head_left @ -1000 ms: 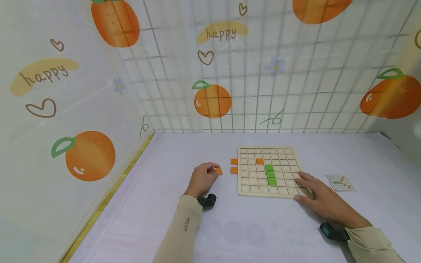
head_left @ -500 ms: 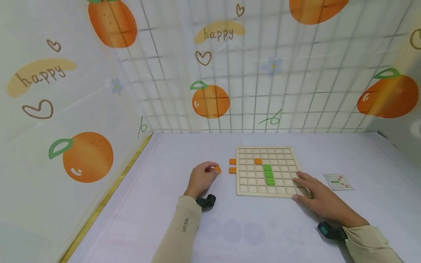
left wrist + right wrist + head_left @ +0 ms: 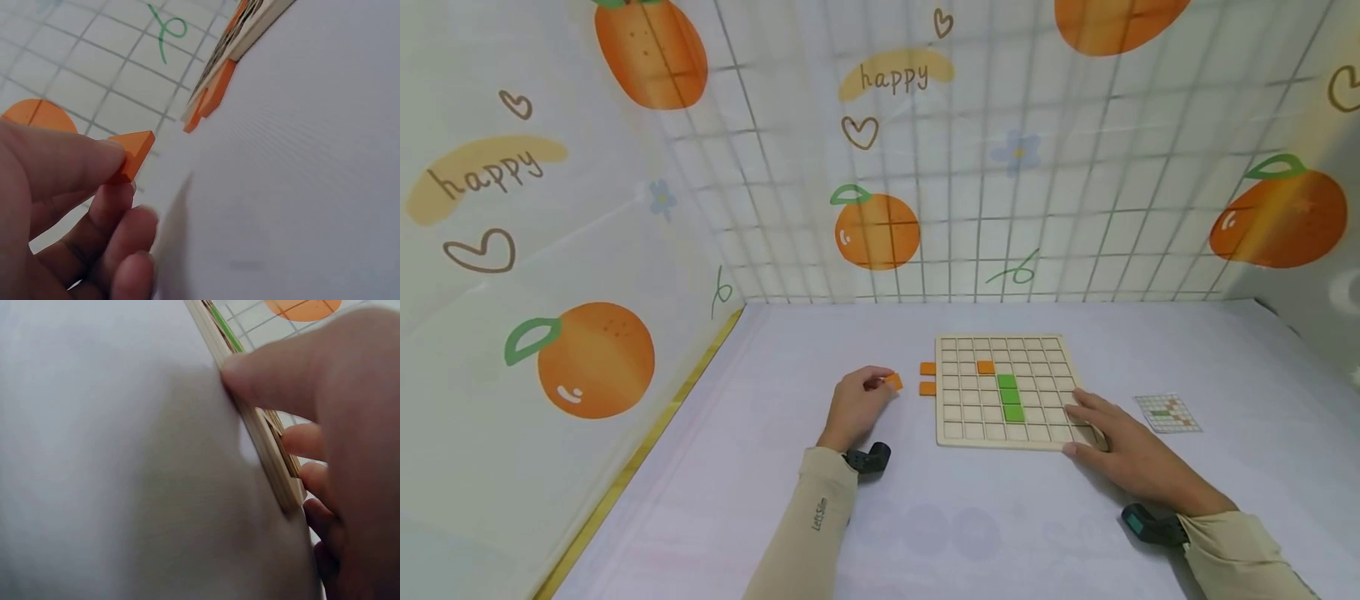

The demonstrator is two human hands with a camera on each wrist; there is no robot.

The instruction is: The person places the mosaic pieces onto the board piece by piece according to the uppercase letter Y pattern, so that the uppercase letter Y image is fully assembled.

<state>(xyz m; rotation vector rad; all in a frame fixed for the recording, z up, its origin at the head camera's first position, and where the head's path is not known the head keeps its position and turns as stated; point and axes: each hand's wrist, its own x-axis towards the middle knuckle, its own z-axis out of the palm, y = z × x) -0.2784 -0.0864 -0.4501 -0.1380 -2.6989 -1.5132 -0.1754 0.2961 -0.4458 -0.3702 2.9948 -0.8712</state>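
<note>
My left hand (image 3: 855, 407) pinches an orange square tile (image 3: 892, 382) between thumb and fingers, left of the wooden grid board (image 3: 964, 432). In the left wrist view the tile (image 3: 139, 153) shows tilted, one corner pointing up. Two more orange tiles (image 3: 928, 388) lie beside the board's left edge. On the board sit one orange tile (image 3: 986, 367) and a column of green tiles (image 3: 1011, 397). My right hand (image 3: 1138, 448) rests on the board's near right corner. In the right wrist view its thumb (image 3: 269, 378) touches the board's side edge (image 3: 265, 447).
A small card (image 3: 1167, 413) printed with a coloured grid pattern lies right of the board. White cloth (image 3: 940, 508) covers the table. Printed sheets with oranges and a wire grid (image 3: 955, 208) stand behind. A yellow strip (image 3: 640, 454) runs along the left edge.
The head view has shifted slightly, so everything sits a little further left. My left hand, still pinching the orange tile, has risen slightly. My right hand stays on the board.
</note>
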